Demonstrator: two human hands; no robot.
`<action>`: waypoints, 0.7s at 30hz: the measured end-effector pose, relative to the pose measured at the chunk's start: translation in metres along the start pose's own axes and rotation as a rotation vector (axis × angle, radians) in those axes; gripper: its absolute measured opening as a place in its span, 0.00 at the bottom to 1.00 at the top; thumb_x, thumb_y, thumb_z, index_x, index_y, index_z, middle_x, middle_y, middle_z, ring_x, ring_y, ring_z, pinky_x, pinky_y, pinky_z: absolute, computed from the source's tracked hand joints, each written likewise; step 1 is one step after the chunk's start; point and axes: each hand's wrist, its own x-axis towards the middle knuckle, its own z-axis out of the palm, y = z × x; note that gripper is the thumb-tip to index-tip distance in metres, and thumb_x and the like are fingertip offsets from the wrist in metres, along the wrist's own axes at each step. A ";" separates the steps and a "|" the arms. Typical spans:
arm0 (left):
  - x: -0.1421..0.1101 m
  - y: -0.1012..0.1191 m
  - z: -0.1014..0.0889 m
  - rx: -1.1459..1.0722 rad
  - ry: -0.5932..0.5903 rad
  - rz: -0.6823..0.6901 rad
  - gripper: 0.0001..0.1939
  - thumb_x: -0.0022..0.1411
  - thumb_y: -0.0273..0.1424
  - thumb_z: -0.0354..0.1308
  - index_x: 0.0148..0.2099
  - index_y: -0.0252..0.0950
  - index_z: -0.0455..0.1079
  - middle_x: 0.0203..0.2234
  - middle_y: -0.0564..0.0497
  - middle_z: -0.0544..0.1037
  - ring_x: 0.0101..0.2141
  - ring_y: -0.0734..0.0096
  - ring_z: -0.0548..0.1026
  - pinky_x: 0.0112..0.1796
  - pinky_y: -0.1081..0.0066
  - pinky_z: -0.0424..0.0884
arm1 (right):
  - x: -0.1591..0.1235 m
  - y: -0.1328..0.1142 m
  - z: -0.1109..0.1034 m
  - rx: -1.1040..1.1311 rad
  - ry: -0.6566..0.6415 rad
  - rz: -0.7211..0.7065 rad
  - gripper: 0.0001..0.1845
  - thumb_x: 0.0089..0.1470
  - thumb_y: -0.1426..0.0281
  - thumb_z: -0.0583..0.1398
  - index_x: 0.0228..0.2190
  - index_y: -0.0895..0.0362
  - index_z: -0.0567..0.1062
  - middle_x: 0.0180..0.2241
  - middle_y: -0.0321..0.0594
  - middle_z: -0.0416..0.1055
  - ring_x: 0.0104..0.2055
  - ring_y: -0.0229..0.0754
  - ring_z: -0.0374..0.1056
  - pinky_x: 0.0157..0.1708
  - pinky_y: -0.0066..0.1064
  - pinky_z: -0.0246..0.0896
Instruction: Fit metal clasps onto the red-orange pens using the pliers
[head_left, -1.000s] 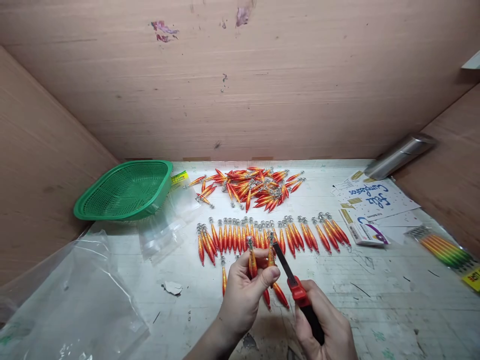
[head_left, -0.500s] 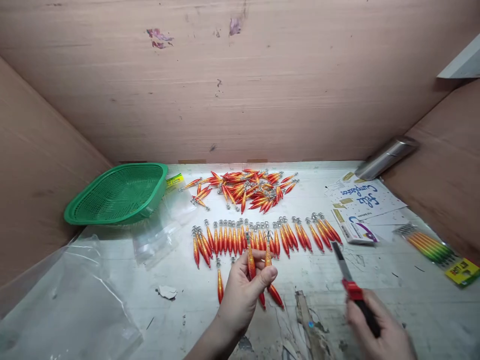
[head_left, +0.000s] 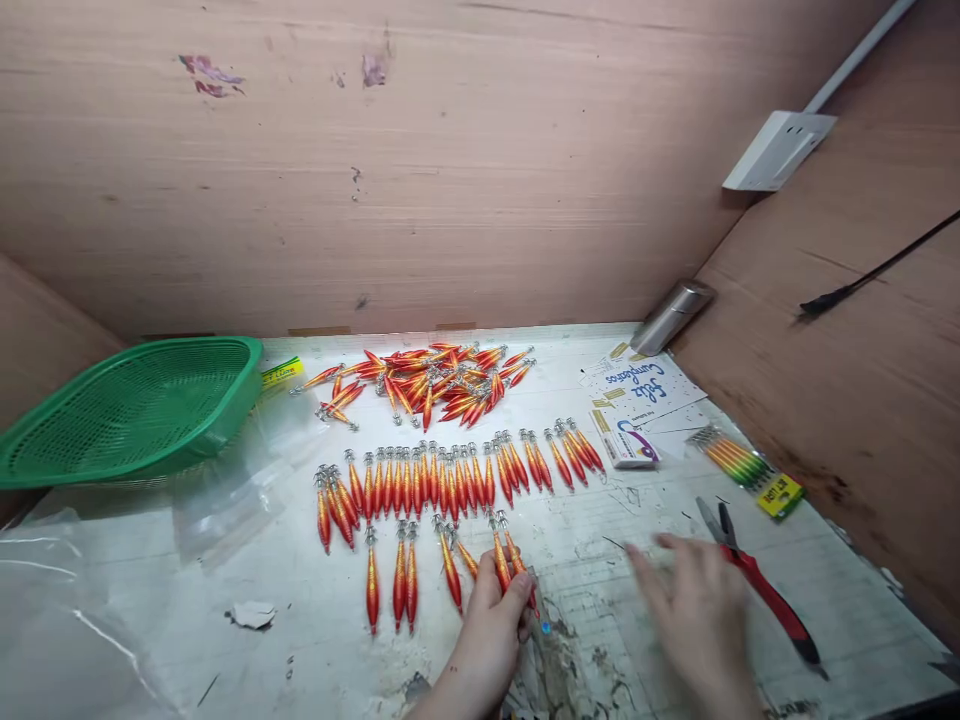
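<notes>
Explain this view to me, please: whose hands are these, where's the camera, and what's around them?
No machine here: these are one person's bare hands, seen from a camera worn on the head, looking forward and down. The left hand holds two red-and-gold lures. The right hand is blurred, with nothing visible in it, beside a red-handled tool lying on the table. Ahead are lined-up lures, then a loose pile. A green basket sits far left.

From here I see a green basket (head_left: 150, 410) on the left, a white box (head_left: 778, 152) on the wall (head_left: 465, 200), and a shiny tube (head_left: 671, 318), maybe a bottle.
</notes>
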 end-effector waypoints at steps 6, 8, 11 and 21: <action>-0.004 -0.012 -0.002 -0.157 0.028 -0.002 0.33 0.45 0.33 0.66 0.55 0.35 0.65 0.42 0.43 0.79 0.46 0.59 0.76 0.46 0.67 0.68 | -0.031 -0.071 0.046 0.408 -0.445 -0.258 0.16 0.61 0.63 0.52 0.29 0.56 0.75 0.24 0.38 0.76 0.23 0.38 0.72 0.24 0.26 0.69; -0.011 -0.011 -0.007 -0.233 0.026 -0.051 0.38 0.44 0.31 0.65 0.60 0.34 0.64 0.48 0.39 0.79 0.53 0.54 0.74 0.53 0.63 0.66 | -0.033 -0.077 0.053 0.423 -0.432 -0.276 0.12 0.59 0.70 0.53 0.29 0.57 0.74 0.25 0.39 0.76 0.24 0.38 0.73 0.25 0.26 0.69; -0.024 -0.008 -0.016 -0.236 -0.046 -0.056 0.41 0.47 0.35 0.67 0.64 0.35 0.64 0.54 0.39 0.77 0.59 0.52 0.70 0.59 0.61 0.61 | -0.035 -0.077 0.059 0.388 -0.372 -0.326 0.08 0.56 0.72 0.53 0.27 0.56 0.71 0.24 0.39 0.74 0.24 0.40 0.72 0.24 0.28 0.68; -0.035 0.007 -0.050 0.567 -0.227 0.265 0.34 0.58 0.40 0.62 0.65 0.39 0.65 0.63 0.38 0.68 0.64 0.45 0.60 0.61 0.48 0.58 | -0.045 -0.060 0.071 0.260 -0.201 -0.513 0.03 0.56 0.72 0.56 0.34 0.53 0.69 0.25 0.35 0.71 0.20 0.40 0.69 0.18 0.28 0.64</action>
